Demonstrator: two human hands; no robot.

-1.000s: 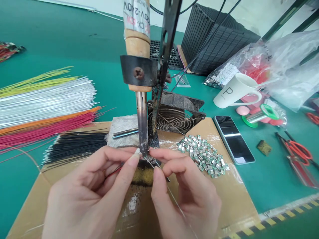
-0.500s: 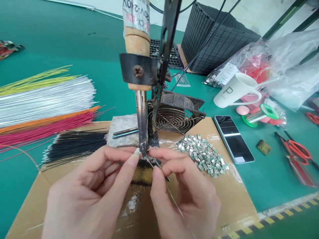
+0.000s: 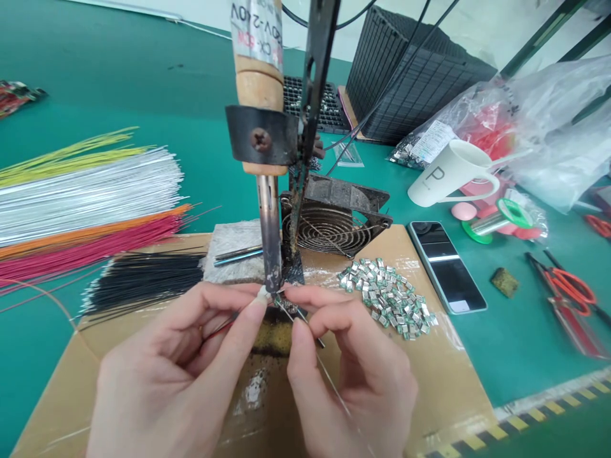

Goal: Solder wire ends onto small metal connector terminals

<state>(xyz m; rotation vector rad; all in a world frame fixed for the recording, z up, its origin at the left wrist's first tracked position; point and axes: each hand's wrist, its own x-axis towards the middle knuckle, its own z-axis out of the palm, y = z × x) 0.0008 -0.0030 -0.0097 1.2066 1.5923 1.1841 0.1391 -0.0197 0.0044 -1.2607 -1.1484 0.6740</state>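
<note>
A soldering iron hangs upright in a black clamp, its dark tip between my hands. My left hand is closed in a pinch on a small white piece right beside the tip, and a red wire runs back into its fingers. In my right hand, thumb and index finger pinch a thin silvery wire that reaches up to the tip. Below the fingertips lies a yellow sponge. Whatever touches the tip is mostly hidden by the fingers.
Bundles of black wires and coloured wires lie left. A pile of small metal-and-green parts sits right, near a phone. Behind are a fan, a mug and black trays. Red-handled pliers lie far right.
The soldering iron and its clamp appear slightly further left in the view. Both hands keep their grips, with only slight shifts near the tip.
</note>
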